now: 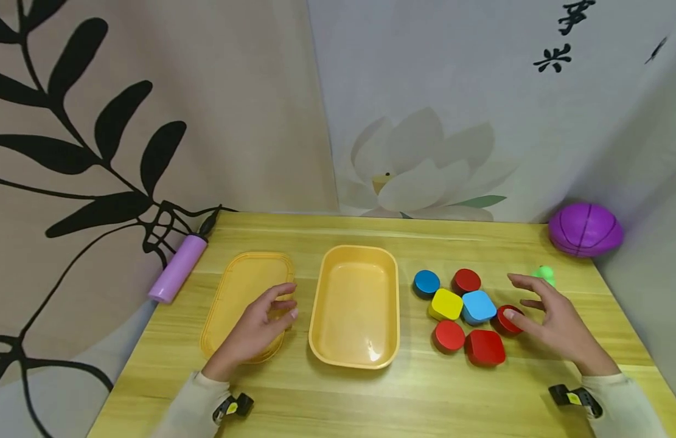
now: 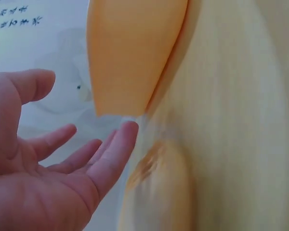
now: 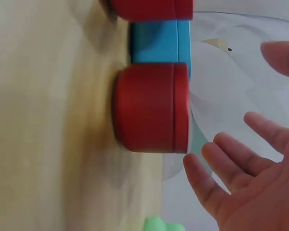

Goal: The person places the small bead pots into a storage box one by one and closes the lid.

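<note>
My left hand point(image 1: 257, 328) hovers over the right side of a flat yellow lid point(image 1: 244, 286), its fingers apart and holding nothing. A yellow tray point(image 1: 354, 304) stands to that hand's right; the left wrist view shows the tray's side point(image 2: 135, 57) beyond the fingertips. My right hand point(image 1: 557, 322) is beside a round red tin point(image 1: 506, 322), thumb and fingers spread around a gap. In the right wrist view this red tin point(image 3: 149, 108) stands just past the fingers; whether they touch is unclear. Next to it are a light blue tin point(image 1: 478, 307) and a red square tin point(image 1: 485, 348).
More tins stand nearby: yellow point(image 1: 445, 304), dark blue point(image 1: 426, 284), and round red ones point(image 1: 448, 336). A small green object point(image 1: 544, 274) lies behind the right hand. A purple ball point(image 1: 586, 230) sits at the back right corner. A purple cylinder point(image 1: 179, 267) lies along the left edge.
</note>
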Demonstrator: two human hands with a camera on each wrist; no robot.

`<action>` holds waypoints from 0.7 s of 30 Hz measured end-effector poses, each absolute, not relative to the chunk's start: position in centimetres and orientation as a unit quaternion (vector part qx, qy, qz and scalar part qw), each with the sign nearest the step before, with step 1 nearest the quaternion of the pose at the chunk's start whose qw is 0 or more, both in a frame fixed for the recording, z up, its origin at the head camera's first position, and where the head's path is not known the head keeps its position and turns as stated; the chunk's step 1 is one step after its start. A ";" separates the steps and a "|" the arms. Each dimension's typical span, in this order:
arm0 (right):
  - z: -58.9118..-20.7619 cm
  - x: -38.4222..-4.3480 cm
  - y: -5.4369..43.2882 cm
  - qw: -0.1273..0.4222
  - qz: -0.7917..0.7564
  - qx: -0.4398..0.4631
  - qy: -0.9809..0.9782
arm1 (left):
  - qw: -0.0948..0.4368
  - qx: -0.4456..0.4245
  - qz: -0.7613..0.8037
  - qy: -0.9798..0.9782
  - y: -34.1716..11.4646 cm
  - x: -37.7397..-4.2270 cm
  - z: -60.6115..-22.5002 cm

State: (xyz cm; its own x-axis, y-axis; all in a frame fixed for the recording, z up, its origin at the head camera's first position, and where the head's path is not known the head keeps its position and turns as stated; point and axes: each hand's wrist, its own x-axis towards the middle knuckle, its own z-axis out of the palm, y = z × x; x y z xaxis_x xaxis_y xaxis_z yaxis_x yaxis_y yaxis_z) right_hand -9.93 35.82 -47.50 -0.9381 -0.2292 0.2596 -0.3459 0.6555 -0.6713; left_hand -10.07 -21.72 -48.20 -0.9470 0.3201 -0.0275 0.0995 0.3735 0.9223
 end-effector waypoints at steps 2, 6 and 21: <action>-48.0 -9.5 36.0 0.062 0.410 0.153 -0.897 | 0.120 0.113 0.572 0.804 -21.2 -9.8 -48.4; -48.9 -8.8 36.3 0.032 0.451 0.139 -0.881 | 0.159 0.090 0.613 0.768 -20.2 -9.3 -48.7; -50.6 -7.9 37.1 -0.042 0.470 0.114 -0.874 | 0.203 0.080 0.662 0.717 -18.1 -8.6 -49.2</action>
